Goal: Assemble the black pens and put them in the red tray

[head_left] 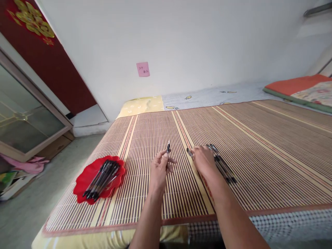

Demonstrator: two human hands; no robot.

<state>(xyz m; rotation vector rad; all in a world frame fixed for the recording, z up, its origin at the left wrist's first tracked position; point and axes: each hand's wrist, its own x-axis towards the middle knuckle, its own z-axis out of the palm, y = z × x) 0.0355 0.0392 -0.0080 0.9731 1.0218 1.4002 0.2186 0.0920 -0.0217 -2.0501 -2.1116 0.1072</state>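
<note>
My left hand is raised over the striped mat, thumb and fingers pinching a black pen. The pen stands nearly upright with its silvery tip at the top. My right hand is palm down, low over the mat, with its fingers closed. A dark piece that looks like a pen cap sticks out at its fingertips; the hand hides the rest. Just right of this hand, several black pens lie side by side, partly covered by it. More black pens are piled in a red scalloped plate at the left.
The slatted mat covers a bed with yellow and checked bedding. Folded bedding lies at the back right. A pink note is on the white wall. A glass-panelled door stands left, beside the grey floor.
</note>
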